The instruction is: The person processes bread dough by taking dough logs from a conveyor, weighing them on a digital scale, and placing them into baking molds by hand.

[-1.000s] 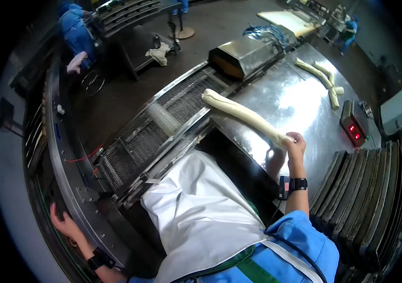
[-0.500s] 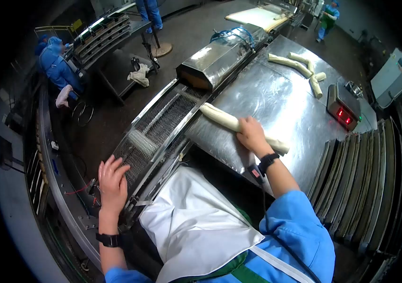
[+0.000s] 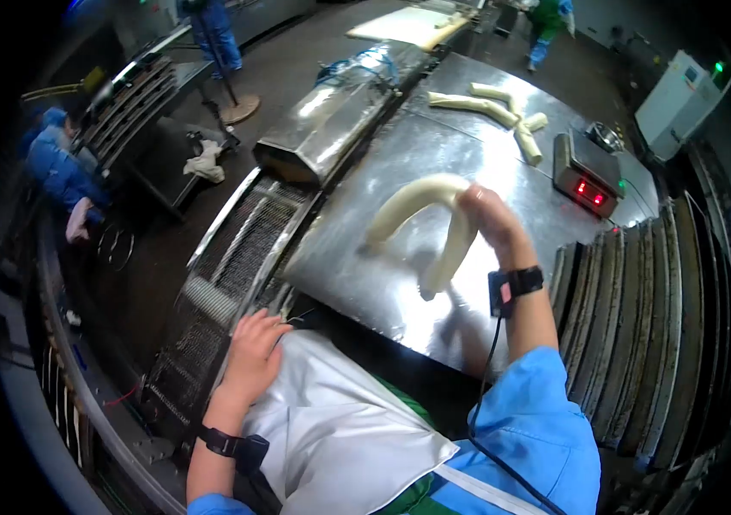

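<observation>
A long, pale roll of dough (image 3: 417, 197) hangs bent like an arch above the steel table (image 3: 331, 266). My right hand (image 3: 492, 221) is closed around the top of its right side, and both ends droop toward the tabletop. My left hand (image 3: 254, 348) holds nothing. Its fingers are stretched out beside the near edge of the mesh conveyor (image 3: 241, 249), close to the white apron (image 3: 331, 386). Several more dough pieces (image 3: 473, 106) lie at the far part of the table, some touching each other.
A scale (image 3: 587, 176) with red digits stands at the table's right, above a row of upright trays (image 3: 631, 318). A metal housing (image 3: 331, 116) covers the conveyor's far part. People in blue (image 3: 61, 163) are at the left and back; another person (image 3: 546, 30) stands at the far right.
My right hand has lifted the dough roll off the table, bending it into an arch. My left hand has moved right, from over the conveyor toward the apron. The camera view has shifted.
</observation>
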Motion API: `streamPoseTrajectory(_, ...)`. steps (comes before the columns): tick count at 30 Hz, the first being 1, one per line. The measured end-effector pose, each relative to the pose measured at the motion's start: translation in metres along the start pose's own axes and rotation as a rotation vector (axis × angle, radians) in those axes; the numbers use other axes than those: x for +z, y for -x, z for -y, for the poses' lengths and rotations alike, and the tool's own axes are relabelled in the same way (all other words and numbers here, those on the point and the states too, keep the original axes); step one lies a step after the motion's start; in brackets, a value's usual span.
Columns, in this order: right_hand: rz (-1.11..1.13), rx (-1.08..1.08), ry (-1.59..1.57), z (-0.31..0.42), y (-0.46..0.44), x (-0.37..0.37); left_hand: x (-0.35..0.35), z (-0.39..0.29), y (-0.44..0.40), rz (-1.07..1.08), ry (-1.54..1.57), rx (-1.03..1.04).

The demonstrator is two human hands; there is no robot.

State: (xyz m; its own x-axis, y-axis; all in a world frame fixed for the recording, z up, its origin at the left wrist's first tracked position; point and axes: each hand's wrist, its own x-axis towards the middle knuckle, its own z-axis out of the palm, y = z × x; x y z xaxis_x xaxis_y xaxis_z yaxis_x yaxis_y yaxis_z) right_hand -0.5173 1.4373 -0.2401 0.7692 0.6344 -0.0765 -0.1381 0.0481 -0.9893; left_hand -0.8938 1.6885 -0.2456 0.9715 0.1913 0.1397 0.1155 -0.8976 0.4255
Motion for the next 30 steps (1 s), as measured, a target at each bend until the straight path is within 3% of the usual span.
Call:
streamPoseTrajectory(4,-0.147,-0.241,0.075,0.082,-0.026,-0.091,0.054,-0.034,-0.058,0.269,0.082,0.160)
streamPoseTrajectory(6,-0.194,-0.222,0.135,0.121,-0.035,-0.141,0.081,-0.056,-0.083,0.423,-0.008,0.223)
streamPoseTrajectory(8,-0.372,-0.354,0.127,0.139,-0.049,-0.175,0.101,-0.080,-0.105,0.583,-0.183,0.238)
streamPoseTrajectory(9,-0.566,-0.257,0.270,0.155,-0.048,-0.181,0.107,-0.089,-0.116,0.582,-0.183,0.233)
streamPoseTrajectory(12,-0.802,-0.315,0.376,0.139,-0.081,-0.261,0.119,-0.101,-0.140,0.620,-0.227,0.254)
streamPoseTrajectory(14,-1.133,-0.425,0.822,0.099,-0.108,-0.316,0.121,-0.105,-0.146,0.658,-0.270,0.280)
streamPoseTrajectory(15,-1.240,-0.302,0.975,0.084,-0.109,-0.320,0.121,-0.104,-0.147,0.672,-0.266,0.282)
streamPoseTrajectory(18,-1.269,-0.109,0.993,0.029,-0.103,-0.332,0.125,-0.099,-0.155,0.693,-0.303,0.296)
streamPoseTrajectory(19,-1.187,-0.025,1.087,0.021,-0.092,-0.322,0.121,-0.100,-0.158,0.728,-0.271,0.277)
streamPoseTrajectory(23,-1.284,-0.025,0.859,0.023,-0.089,-0.296,0.113,-0.101,-0.165,0.797,-0.263,0.220)
streamPoseTrajectory(26,-1.457,0.143,1.051,0.031,-0.101,-0.278,0.119,-0.097,-0.162,0.760,-0.256,0.228)
streamPoseTrajectory(30,-1.409,-0.215,1.252,0.028,-0.130,-0.252,0.120,-0.097,-0.161,0.722,-0.270,0.253)
